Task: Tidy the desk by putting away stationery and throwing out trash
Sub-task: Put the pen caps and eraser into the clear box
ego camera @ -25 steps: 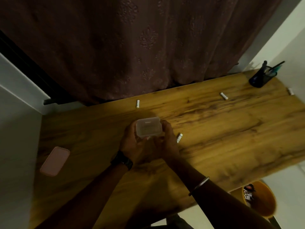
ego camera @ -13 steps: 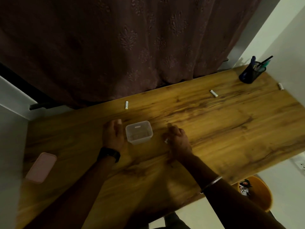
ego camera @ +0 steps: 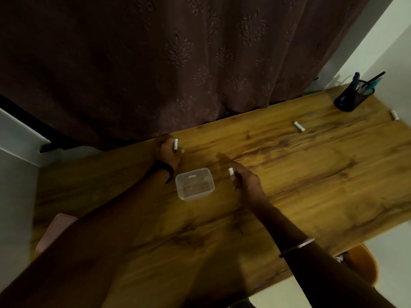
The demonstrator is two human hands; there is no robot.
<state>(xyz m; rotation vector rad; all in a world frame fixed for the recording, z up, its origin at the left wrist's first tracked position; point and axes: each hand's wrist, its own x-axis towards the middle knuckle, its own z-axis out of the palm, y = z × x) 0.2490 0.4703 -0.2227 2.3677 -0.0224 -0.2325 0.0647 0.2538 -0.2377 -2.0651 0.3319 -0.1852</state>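
The left hand [ego camera: 170, 153] has its fingers closed around a small white cylinder [ego camera: 176, 144] at the far edge of the table [ego camera: 311, 174], just beneath the curtain [ego camera: 178, 63]. The right hand [ego camera: 246, 182] pinches a second white cylinder [ego camera: 231, 172] just right of the clear plastic container [ego camera: 194, 184], which stands open between both hands. Two more cylinders [ego camera: 299, 126] lie well apart to the right, near the pen holder [ego camera: 352, 96]. A pink object [ego camera: 55, 230] is partly hidden by the left arm; what the cylinders are is unclear.
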